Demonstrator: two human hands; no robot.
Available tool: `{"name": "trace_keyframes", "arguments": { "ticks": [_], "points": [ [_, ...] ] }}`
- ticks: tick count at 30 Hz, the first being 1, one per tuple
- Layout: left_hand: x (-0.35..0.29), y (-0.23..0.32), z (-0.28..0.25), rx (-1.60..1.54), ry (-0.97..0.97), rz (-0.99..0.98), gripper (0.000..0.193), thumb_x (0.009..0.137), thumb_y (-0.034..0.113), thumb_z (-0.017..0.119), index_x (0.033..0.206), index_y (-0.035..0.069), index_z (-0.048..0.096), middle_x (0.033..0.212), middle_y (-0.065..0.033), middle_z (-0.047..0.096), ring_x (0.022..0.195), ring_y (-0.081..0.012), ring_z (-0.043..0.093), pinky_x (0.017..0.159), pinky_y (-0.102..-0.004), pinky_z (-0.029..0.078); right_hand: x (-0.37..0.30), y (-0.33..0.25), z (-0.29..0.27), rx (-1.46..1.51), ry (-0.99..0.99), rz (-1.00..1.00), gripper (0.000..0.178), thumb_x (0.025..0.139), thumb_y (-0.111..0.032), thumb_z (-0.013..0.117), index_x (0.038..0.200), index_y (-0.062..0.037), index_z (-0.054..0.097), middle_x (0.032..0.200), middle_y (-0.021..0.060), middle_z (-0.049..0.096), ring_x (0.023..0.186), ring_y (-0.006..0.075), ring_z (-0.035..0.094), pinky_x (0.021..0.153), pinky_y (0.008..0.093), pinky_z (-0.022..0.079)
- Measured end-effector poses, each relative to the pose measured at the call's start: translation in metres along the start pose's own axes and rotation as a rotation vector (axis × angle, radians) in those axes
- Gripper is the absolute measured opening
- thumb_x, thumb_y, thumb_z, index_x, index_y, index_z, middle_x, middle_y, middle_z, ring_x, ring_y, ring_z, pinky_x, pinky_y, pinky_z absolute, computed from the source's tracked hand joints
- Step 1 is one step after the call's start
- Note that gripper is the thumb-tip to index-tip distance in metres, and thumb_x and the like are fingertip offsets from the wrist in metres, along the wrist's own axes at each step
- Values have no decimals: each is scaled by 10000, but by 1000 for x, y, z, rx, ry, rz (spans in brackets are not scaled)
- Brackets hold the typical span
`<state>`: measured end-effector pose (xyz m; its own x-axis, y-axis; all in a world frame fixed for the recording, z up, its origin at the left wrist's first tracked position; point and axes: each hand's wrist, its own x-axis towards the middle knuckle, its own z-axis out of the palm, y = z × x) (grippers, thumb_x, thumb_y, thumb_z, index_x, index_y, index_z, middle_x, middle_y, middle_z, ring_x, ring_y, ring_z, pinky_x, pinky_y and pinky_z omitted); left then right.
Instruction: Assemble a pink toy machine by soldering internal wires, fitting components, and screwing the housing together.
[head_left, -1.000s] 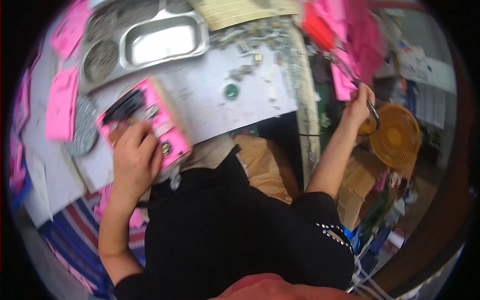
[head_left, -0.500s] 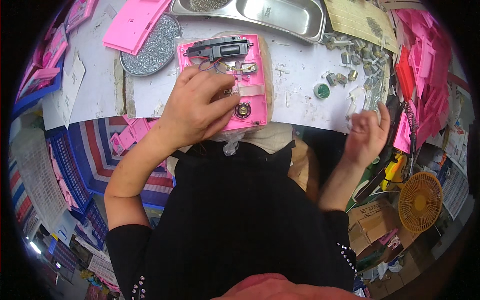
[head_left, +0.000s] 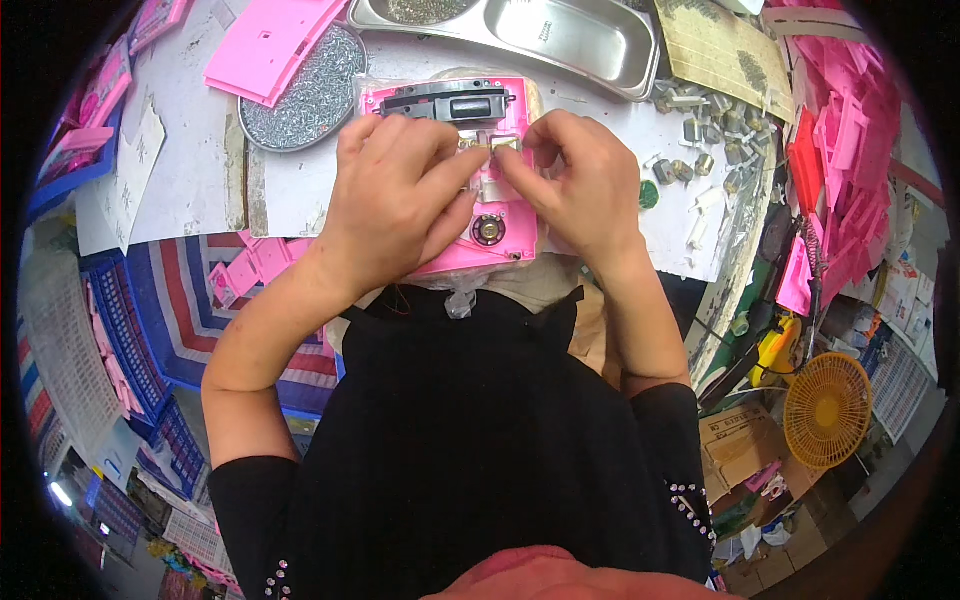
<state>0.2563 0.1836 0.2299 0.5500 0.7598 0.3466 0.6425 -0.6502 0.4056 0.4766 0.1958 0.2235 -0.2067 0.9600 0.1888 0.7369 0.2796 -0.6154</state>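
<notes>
A pink plastic housing (head_left: 517, 238) lies on the bench before me, with a black moulded unit (head_left: 455, 103) across its far end and a small round speaker (head_left: 488, 231) at its near end. My left hand (head_left: 400, 195) covers the housing's left side, its fingers curled and thumb and forefinger closed at the middle. From the other side my right hand (head_left: 590, 185) reaches in, thumb and forefinger closed beside a small silver-and-white part (head_left: 503, 144) in the housing. Both sets of fingertips nearly meet there. Whatever they grip is mostly hidden.
A round dish of screws (head_left: 300, 100) stands left, partly under pink panels (head_left: 265, 50). Behind is a steel tray (head_left: 570, 45). Small metal motors (head_left: 735, 130) and a green-topped round container (head_left: 649, 194) lie right. Pink parts (head_left: 850, 150) pile at the far right.
My right hand has come from the bench's right edge to the housing and closed its fingertips there. My left hand stays over the housing, its fingers shifted slightly.
</notes>
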Motion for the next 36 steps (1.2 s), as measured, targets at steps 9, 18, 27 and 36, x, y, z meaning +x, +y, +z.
{"name": "trace_keyframes", "arguments": {
  "ticks": [9, 18, 27, 36],
  "points": [
    [9, -1, 15, 104, 40, 79, 342, 797, 223, 728, 1121, 115, 735, 1091, 15, 650, 998, -170, 586, 954, -419, 341, 11, -4, -6, 46, -129, 157, 203, 794, -232, 763, 773, -39, 703, 691, 132, 694, 634, 304, 691, 596, 405, 539],
    [13, 0, 14, 90, -8, 95, 373, 813, 195, 723, 1179, 123, 721, 1142, 4, 678, 1022, -172, 597, 992, -424, 323, -7, 13, 2, 537, -39, 396, 132, 891, -124, 732, 913, 7, 736, 724, 67, 720, 619, 112, 645, 582, 263, 498],
    [17, 7, 20, 164, 23, 79, 337, 816, 221, 694, 1140, 133, 721, 1098, 41, 653, 968, -153, 565, 975, -419, 341, -19, 21, -1, 541, -34, 272, 184, 908, -62, 703, 1071, 7, 752, 756, 44, 709, 653, 63, 595, 594, 246, 482],
    [9, 4, 16, 109, -43, 47, 402, 842, 188, 703, 1240, 128, 706, 1221, -3, 660, 1061, -202, 587, 1069, -469, 282, -12, 14, -3, 322, -9, 82, 110, 872, -74, 730, 937, 13, 746, 784, 92, 743, 652, 104, 662, 612, 261, 520]
  ]
}}
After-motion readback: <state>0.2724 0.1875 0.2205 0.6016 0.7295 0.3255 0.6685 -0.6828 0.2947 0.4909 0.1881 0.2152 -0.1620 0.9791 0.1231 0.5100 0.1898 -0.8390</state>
